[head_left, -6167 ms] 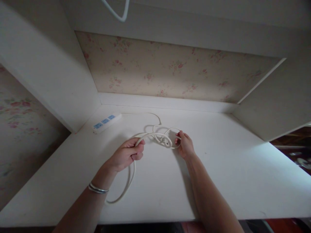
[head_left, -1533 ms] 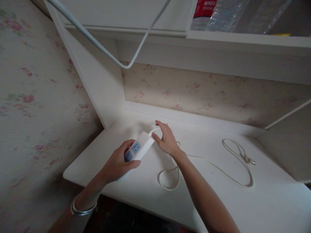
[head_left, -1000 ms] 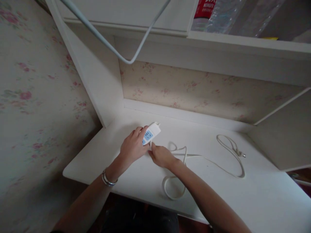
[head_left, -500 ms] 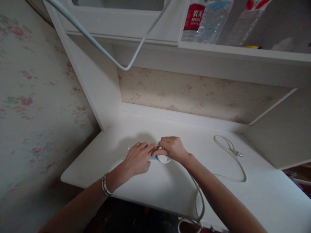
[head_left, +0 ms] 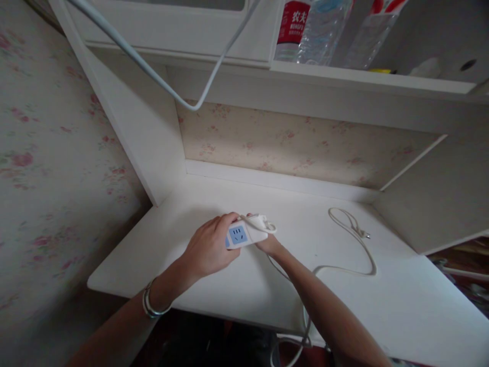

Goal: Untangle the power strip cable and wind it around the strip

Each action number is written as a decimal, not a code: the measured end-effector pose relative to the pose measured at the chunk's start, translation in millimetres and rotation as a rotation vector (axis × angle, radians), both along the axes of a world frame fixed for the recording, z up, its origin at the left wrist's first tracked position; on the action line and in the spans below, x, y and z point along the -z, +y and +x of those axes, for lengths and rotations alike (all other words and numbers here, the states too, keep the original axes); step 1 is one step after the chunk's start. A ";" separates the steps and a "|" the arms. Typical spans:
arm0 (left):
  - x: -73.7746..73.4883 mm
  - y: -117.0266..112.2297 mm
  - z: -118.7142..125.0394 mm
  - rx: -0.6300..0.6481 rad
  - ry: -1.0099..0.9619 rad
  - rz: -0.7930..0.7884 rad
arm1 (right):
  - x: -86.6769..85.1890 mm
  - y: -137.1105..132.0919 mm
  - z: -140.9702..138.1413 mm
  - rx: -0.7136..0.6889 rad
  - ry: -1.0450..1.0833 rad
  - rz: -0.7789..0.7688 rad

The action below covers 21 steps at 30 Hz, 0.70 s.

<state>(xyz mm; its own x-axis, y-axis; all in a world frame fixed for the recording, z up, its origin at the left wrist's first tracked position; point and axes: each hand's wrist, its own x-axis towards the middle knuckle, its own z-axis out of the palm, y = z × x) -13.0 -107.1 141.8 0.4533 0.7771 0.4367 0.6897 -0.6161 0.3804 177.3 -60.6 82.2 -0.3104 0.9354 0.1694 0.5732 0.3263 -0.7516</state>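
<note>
My left hand [head_left: 208, 247] grips a white power strip [head_left: 246, 233] with blue sockets, lifted a little above the white desk [head_left: 198, 300]. My right hand [head_left: 270, 244] is mostly hidden under the strip's far end, where a turn of the white cord [head_left: 346, 269] lies over the strip. From there the cord runs down over the desk's front edge, then back across the desk to the right. It ends in a loop with the plug [head_left: 362, 234] lying flat. A bangle is on my left wrist.
A shelf [head_left: 362, 81] above holds water bottles [head_left: 305, 30]. A pale cable [head_left: 168, 86] hangs across the upper left. Floral wallpaper covers the back wall and left wall. White side panels close the desk alcove left and right.
The power strip has been lifted and turned so its sockets face me, with cord now laid over its end. The slack cord on the desk has shortened and the plug loop stays at the right.
</note>
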 end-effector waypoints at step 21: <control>37.0 4.4 11.1 0.071 0.370 0.014 | -72.6 -56.7 27.4 -0.082 -0.719 0.375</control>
